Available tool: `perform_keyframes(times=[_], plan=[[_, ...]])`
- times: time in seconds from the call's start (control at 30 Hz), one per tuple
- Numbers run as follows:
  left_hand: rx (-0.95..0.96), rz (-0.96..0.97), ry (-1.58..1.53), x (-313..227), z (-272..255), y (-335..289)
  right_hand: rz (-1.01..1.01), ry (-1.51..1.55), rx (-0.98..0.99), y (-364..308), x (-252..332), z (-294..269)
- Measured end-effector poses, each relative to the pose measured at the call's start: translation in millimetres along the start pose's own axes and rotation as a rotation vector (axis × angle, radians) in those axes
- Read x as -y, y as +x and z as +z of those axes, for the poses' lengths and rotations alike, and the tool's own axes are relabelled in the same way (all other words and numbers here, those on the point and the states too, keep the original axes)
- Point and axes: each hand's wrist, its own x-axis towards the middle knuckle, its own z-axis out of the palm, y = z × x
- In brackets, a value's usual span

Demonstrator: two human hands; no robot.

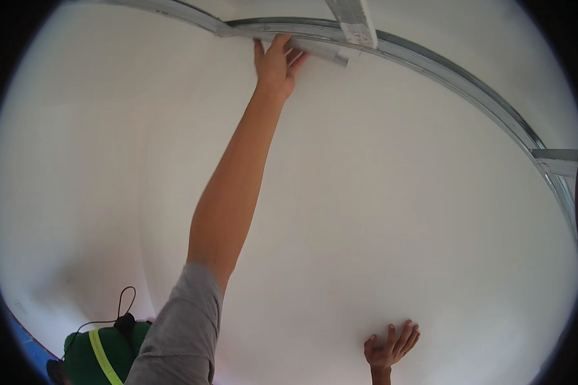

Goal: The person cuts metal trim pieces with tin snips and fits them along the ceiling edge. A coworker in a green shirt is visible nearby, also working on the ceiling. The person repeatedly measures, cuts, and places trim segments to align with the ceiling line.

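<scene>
I see the left arm (231, 186) stretched almost straight, running from the lower left up to the top, its grey sleeve (185, 327) ending near the elbow. The left hand (276, 72) is at the head of it, wrist nearly in line with the forearm and fingers pointing upward.

I read the left hand as partly curled, gripping a thin metal strip (326, 52): one digit lies across its face and the others reach up at its lower edge. The strip sits high on the white wall (315, 212), just below a curved-looking metal rail (430, 62), its right end sticking out past the fingers. I cannot tell whether strip and rail touch all along.

The right hand (388, 350) I have low and to the right, fingers spread, apparently flat on the wall and grasping nothing; only a bit of wrist shows below it.

Overhead, a metal crossbar (355, 25) meets the rail just right of the strip, and a second bar (559, 160) joins it at far right. At lower left, a co-worker's green cap (80, 362) with a yellow band and looped cable (130, 295) is partly hidden behind my sleeve.
</scene>
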Motion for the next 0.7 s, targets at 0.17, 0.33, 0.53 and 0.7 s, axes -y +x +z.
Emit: perform_keyframes(times=[0.17,0.33,0.53,0.7], plan=[[0.022,0.114,0.102,3,-37,-125,0.016,0.020,0.002,-1,3,-4],[-0.138,-0.019,0.057,-33,-59,-311,0.012,0.144,0.008,-4,35,-25],[-0.270,-0.240,0.257,-57,-11,-486,0.396,0.801,0.287,-13,45,-121],[-0.300,-0.502,0.405,-44,39,-637,1.200,1.556,0.457,-95,23,-271]])
